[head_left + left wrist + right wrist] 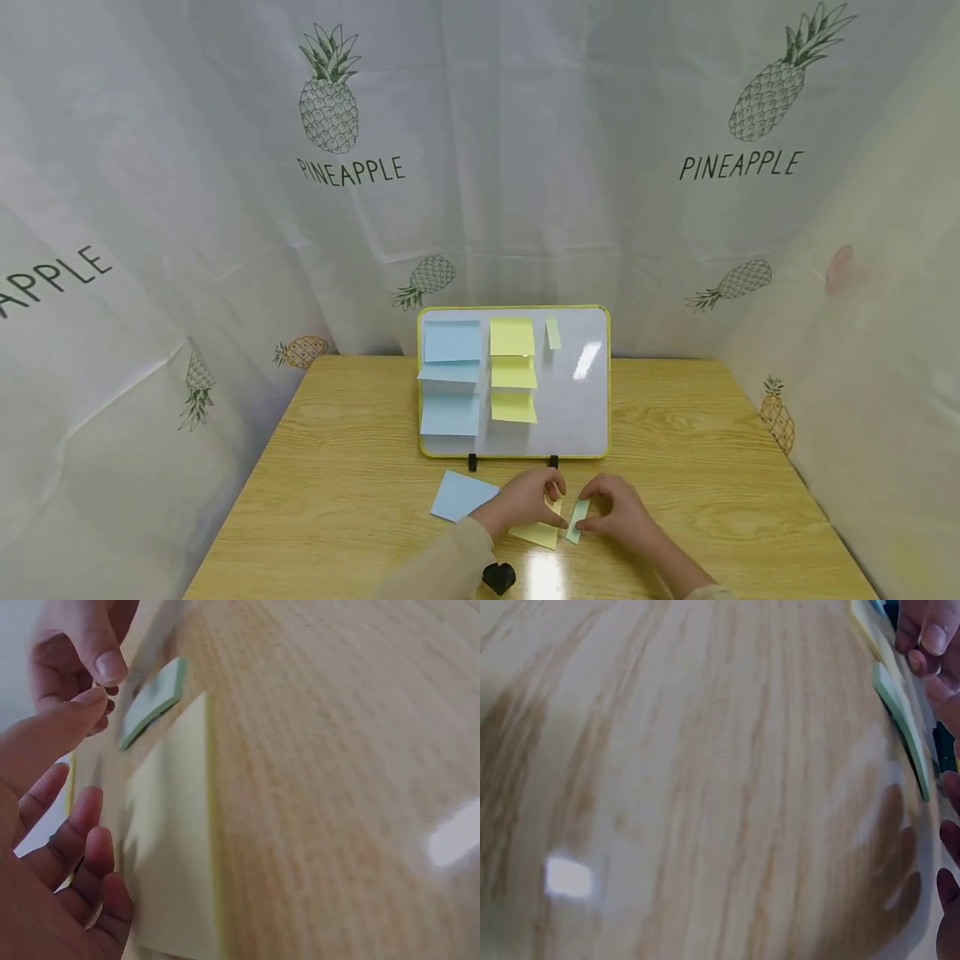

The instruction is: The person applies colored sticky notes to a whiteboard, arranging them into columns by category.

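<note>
My left hand [528,500] is over the yellow sticky-note pad [536,536], its thumb and fingers spread apart. Just right of it, my right hand [618,512] is curved at the narrow pale green sticky-note pad [577,521], thumb and forefinger apart near its two ends. In the left wrist view, the green pad [154,701] lies on the table beyond the yellow pad [176,840], and the two thumbs come close together beside it. Part of the right hand's fingers is hidden there. Only the right hand's fingertips [949,832] show at the edge of the right wrist view.
A yellow-rimmed whiteboard [573,417] stands behind the hands, with blue notes [452,342], yellow notes [512,337] and one slim green note [552,334]. A blue pad [459,496] lies left of the hands. A black heart-shaped object [498,577] sits in front.
</note>
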Action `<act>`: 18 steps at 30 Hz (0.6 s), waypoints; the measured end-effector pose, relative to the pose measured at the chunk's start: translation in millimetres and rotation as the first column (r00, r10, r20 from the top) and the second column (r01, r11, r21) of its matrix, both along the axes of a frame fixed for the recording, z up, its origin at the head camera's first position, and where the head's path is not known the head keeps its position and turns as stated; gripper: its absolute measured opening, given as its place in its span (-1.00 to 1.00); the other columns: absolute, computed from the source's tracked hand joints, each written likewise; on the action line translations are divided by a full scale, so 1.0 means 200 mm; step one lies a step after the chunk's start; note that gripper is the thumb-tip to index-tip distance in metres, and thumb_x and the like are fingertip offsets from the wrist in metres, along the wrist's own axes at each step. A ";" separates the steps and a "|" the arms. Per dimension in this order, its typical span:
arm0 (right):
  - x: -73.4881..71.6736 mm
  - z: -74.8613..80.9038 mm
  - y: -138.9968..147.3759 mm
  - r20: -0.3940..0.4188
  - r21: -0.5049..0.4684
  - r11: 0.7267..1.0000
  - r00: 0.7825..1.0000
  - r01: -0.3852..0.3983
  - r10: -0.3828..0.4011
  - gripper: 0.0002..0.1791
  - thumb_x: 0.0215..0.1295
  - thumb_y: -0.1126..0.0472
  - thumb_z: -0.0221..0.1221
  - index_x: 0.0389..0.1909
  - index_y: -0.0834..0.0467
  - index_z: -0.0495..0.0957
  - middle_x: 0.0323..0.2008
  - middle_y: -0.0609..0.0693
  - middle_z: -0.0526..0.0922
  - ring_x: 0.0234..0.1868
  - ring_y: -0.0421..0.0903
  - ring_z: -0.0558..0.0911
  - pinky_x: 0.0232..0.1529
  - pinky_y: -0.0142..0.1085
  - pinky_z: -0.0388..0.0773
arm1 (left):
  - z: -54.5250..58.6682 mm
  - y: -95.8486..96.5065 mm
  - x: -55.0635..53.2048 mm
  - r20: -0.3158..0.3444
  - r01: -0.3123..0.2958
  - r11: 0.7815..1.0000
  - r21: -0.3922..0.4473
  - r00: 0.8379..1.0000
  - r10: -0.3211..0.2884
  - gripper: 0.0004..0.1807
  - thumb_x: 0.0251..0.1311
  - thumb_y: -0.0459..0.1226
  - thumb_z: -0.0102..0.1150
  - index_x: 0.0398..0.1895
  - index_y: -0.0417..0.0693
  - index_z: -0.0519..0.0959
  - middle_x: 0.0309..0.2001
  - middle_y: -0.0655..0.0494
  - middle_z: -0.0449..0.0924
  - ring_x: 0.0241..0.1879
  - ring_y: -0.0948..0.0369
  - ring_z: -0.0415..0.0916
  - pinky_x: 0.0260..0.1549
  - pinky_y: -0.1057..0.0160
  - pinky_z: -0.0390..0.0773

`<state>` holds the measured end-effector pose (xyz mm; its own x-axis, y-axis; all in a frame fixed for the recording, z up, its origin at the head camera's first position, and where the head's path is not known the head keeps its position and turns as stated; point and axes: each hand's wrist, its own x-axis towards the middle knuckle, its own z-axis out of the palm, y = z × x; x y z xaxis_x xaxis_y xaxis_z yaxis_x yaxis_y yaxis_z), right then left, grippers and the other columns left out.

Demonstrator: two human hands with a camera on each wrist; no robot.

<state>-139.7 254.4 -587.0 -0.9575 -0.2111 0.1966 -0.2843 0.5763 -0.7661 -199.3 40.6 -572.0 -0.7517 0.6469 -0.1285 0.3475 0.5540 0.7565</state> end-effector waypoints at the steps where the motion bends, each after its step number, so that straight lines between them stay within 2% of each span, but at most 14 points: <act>1: 0.00 -0.01 0.00 -0.009 0.022 1.000 1.000 0.003 -0.003 -0.57 -0.22 0.00 0.57 -0.30 -0.02 0.62 -0.25 -0.24 0.60 -0.14 -0.17 0.45 -0.05 -0.09 0.27 | -0.01 0.00 0.00 -0.002 -0.004 1.000 -0.005 1.000 0.004 -0.53 -0.17 -0.16 0.61 -0.21 0.15 0.52 -0.37 0.36 0.43 -0.40 0.40 0.38 -0.38 0.34 0.45; 6: 0.00 -0.03 -0.02 -0.065 0.103 0.994 0.998 0.022 -0.015 -0.56 -0.27 -0.05 0.58 -0.35 -0.09 0.60 -0.28 -0.30 0.57 -0.19 -0.21 0.42 -0.11 0.00 0.19 | -0.03 0.00 0.03 -0.021 -0.016 1.000 -0.011 1.000 0.016 -0.52 -0.20 -0.19 0.63 -0.23 0.11 0.52 -0.38 0.32 0.42 -0.41 0.39 0.36 -0.35 0.35 0.44; 11: 0.00 -0.05 -0.01 -0.053 0.106 0.994 0.999 0.017 -0.012 -0.57 -0.24 -0.08 0.56 -0.37 -0.11 0.57 -0.26 -0.31 0.54 -0.18 -0.20 0.39 -0.14 -0.01 0.15 | -0.03 0.01 0.05 -0.083 0.000 1.000 -0.030 0.997 -0.002 -0.53 -0.23 -0.20 0.64 -0.28 0.08 0.52 -0.40 0.31 0.38 -0.43 0.39 0.31 -0.38 0.38 0.40; 18: -0.01 -0.07 -0.01 -0.044 0.098 0.995 0.999 0.014 -0.010 -0.58 -0.23 -0.11 0.55 -0.39 -0.14 0.54 -0.25 -0.31 0.53 -0.17 -0.19 0.39 -0.14 -0.02 0.13 | -0.05 0.02 0.07 -0.185 -0.024 0.996 -0.085 0.983 0.008 -0.53 -0.26 -0.10 0.65 -0.31 0.12 0.53 -0.41 0.35 0.35 -0.42 0.40 0.26 -0.38 0.39 0.35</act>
<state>-141.6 252.6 -601.5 -0.9511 -0.2198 0.2171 -0.3088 0.6520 -0.6925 -186.3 44.3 -582.9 -0.7778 0.6271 -0.0422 0.4669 0.6214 0.6292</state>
